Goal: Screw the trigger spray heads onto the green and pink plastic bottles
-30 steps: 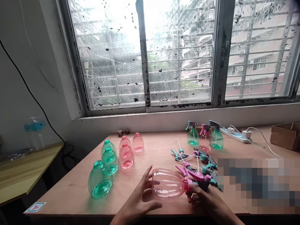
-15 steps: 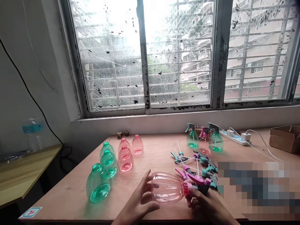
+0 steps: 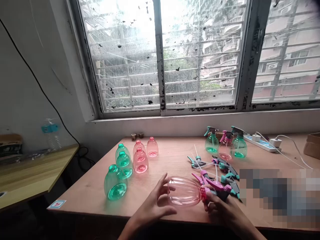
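Observation:
A clear pink bottle point(image 3: 183, 191) lies on its side just above the wooden table point(image 3: 165, 160), near the front edge. My left hand point(image 3: 156, 205) cups its base with fingers curled round it. My right hand point(image 3: 220, 208) grips the bottle's neck where a pink trigger spray head point(image 3: 215, 186) sits on it. Loose pink and teal spray heads point(image 3: 222, 168) with thin tubes lie right behind my right hand.
Three green bottles point(image 3: 117, 181) and three pink bottles point(image 3: 141, 161) without heads stand at the left. Three finished spray bottles point(image 3: 226, 145) stand at the back right beside a white power strip point(image 3: 260, 141). A cardboard box point(image 3: 312, 145) sits far right. A lower side table point(image 3: 27, 173) stands left.
The camera has swung a little left and down, so everything sits further right in view. Both hands keep their hold on the pink bottle and spray head.

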`<state>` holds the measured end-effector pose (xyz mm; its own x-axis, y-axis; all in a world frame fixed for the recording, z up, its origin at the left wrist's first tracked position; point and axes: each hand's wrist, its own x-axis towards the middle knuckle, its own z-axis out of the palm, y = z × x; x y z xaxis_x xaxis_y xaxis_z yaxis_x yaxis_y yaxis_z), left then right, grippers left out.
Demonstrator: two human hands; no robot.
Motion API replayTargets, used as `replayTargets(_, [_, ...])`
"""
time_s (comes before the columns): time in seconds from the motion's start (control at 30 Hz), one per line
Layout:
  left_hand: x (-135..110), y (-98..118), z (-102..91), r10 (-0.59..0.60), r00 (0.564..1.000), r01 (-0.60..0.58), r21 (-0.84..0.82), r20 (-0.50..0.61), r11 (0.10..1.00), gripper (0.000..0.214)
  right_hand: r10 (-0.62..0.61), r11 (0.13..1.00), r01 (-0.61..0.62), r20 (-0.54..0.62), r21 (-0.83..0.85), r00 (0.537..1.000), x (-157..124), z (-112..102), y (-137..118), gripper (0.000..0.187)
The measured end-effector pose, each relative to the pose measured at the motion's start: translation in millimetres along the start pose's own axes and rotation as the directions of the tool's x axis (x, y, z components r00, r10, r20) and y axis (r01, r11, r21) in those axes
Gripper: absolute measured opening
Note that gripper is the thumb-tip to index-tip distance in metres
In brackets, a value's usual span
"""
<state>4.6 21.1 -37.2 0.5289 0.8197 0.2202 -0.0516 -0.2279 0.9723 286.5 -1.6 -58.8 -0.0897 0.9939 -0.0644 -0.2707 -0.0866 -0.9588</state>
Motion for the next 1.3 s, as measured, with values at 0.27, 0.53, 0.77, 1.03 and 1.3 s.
replayTargets(0.27, [-0.5,12.2,5.6,-0.042,0.999,0.040,0.061,0.025,0.997,0.100,-0.040,0.999,0.040,0.039,-0.015,0.998,-4.3,-6.6,-4.3,0.048])
replayTargets(0.53, [1.1,13.3,6.3,-0.091,0.996,0.090,0.026,0.025,0.996,0.102,-0.040,0.999,0.038,0.094,0.016,0.995,-3.5,-9.9,-3.1,0.040])
replayTargets(0.77, [1.4,14.2,6.3,-0.060,0.998,0.057,0.067,0.034,0.996,0.101,-0.042,0.999,0.041,0.071,0.013,0.997,-4.4,-8.7,-3.9,0.039])
replayTargets(1.03, [3.2,12.6,5.0,-0.104,0.993,0.104,0.020,0.048,0.994,0.097,-0.049,0.999,0.049,0.077,0.007,0.996,-7.7,-7.0,-6.7,0.037])
replayTargets(1.3, [3.6,14.7,6.3,-0.029,0.998,0.030,-0.012,0.059,0.999,0.098,-0.059,0.998,0.057,0.058,0.031,0.997,-5.8,-1.0,-11.8,0.040])
